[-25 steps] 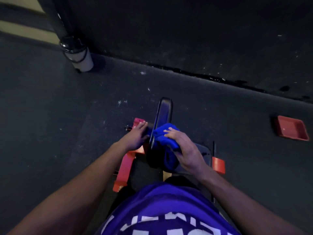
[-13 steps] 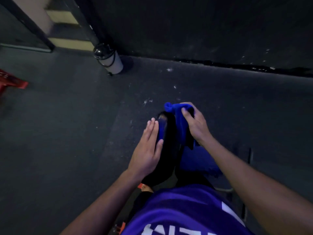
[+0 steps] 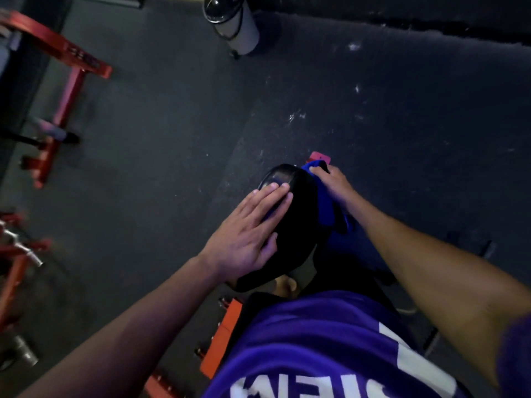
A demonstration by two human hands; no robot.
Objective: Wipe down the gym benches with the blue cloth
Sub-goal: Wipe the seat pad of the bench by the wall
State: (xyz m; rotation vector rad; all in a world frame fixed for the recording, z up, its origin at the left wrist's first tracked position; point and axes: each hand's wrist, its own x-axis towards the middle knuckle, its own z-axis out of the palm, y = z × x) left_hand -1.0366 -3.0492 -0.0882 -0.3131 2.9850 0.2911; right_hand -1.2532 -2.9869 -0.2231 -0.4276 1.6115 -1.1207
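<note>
A black padded bench back (image 3: 296, 214) stands upright on edge in front of me, on a red-orange frame (image 3: 227, 328). My left hand (image 3: 247, 237) lies flat against the pad's left face, fingers straight. My right hand (image 3: 334, 185) holds the blue cloth (image 3: 327, 205) against the pad's right side near its top; the cloth hangs down below the hand. The pad's right face is hidden.
Dark rubber floor all around. A white and black cylinder (image 3: 235, 24) stands at the top centre by the wall. Red gym equipment frames (image 3: 66, 90) stand at the left, with more red metal bars (image 3: 17, 254) at the lower left.
The view has swung right and closer, bringing red frames into sight at the left. My left hand stays flat on the pad; my right hand with the cloth remains near the pad's top.
</note>
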